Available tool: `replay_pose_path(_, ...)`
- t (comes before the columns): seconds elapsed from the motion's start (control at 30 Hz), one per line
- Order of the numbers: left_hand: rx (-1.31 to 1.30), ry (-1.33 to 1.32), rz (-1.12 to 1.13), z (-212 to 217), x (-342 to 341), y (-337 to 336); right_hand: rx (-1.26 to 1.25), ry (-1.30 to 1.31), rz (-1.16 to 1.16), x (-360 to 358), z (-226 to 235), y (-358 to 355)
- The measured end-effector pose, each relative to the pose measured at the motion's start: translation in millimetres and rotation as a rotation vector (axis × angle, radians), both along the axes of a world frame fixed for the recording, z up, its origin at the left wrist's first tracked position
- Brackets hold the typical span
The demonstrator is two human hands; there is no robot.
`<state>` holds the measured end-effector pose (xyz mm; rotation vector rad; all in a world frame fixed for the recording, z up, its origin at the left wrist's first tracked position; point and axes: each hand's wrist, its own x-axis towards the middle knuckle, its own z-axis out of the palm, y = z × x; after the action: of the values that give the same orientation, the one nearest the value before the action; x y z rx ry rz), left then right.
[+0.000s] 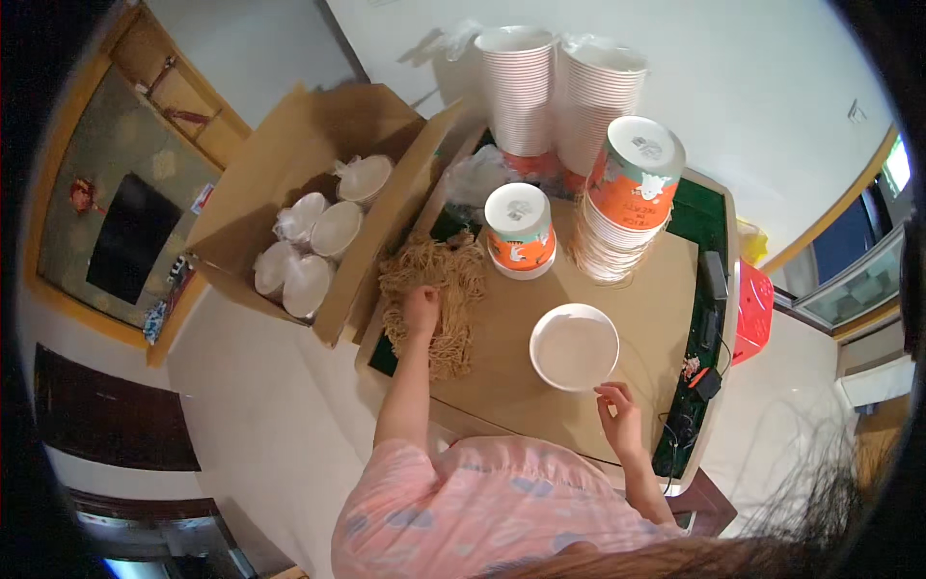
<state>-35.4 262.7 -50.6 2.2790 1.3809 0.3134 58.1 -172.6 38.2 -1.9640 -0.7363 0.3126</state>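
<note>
Where the cardboard box flaps overhang the table, the table's far-left corner is hidden. The left hand presses down on the pile of dry noodles at the left edge, fingers curled into the strands; how firm the grip is cannot be told. The right hand, loosely open, holds nothing, fingertips just beside the near rim of the one empty white bowl. Three tall bowl stacks stand at the far edge; one short stack mid-table.
</note>
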Motion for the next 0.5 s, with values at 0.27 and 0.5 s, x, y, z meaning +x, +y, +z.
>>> replay_pose_path(0.27, 0.036, -0.740, -0.038, 94, -9, -5, 0.074, -0.005, -0.044, -10, 14, -6)
replay_pose_path(0.5, -0.053, -1.075, -0.119, 179, -15, -27, 0.110, 0.031, 0.001, -22, 28, -3)
